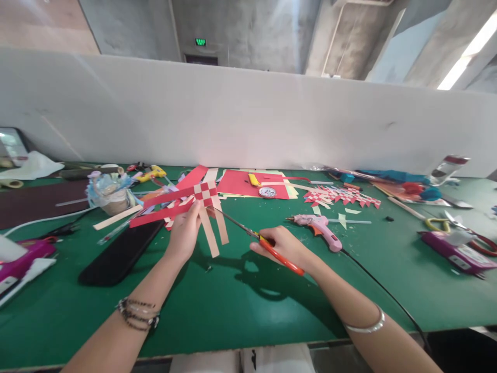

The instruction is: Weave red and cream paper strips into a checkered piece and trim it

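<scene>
In my left hand [185, 229] is a woven paper piece [205, 192], a small red and cream checkered square with long red strips pointing left and cream strips hanging down. The fingers pinch it just below the weave. My right hand [282, 245] grips a pair of scissors [277, 255] by orange-red handles. Their blades point up and left, with the tips at the cream strips near the weave; whether they are cutting cannot be made out. To the right of my right hand lies a pink glue gun [320, 228] on the green table [240, 321].
A black phone-like slab [120, 254] lies beside my left forearm. Red paper sheets [240, 184] and finished-looking checkered pieces [337, 196] lie at the back. Purple boxes [458, 251] [27, 261] flank the work area. The glue gun's black cord [382, 290] runs past my right forearm.
</scene>
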### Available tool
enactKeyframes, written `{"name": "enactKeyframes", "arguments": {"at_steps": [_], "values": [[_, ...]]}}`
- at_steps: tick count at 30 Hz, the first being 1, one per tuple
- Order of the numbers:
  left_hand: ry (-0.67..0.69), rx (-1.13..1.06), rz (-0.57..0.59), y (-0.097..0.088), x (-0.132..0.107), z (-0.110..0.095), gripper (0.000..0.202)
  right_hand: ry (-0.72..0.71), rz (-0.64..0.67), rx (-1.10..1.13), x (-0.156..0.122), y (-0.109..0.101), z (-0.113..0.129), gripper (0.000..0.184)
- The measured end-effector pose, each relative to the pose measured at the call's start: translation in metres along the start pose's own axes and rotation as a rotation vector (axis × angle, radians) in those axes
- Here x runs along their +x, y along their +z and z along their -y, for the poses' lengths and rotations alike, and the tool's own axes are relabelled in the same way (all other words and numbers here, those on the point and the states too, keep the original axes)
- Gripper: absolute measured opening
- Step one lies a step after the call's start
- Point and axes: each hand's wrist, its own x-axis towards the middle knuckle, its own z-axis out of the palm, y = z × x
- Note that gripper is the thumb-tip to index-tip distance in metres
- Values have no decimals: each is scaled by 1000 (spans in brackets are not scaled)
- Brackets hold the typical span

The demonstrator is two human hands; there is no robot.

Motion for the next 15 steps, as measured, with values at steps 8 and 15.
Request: {"name": "enactKeyframes", "arguments": {"at_steps": [8, 15], "values": [[29, -52, 67, 0, -1, 0, 37, -7, -15, -6, 0, 1, -2, 48], [22, -34, 65, 0, -1, 0, 41, 9, -22, -18, 0, 0, 0, 47]]}}
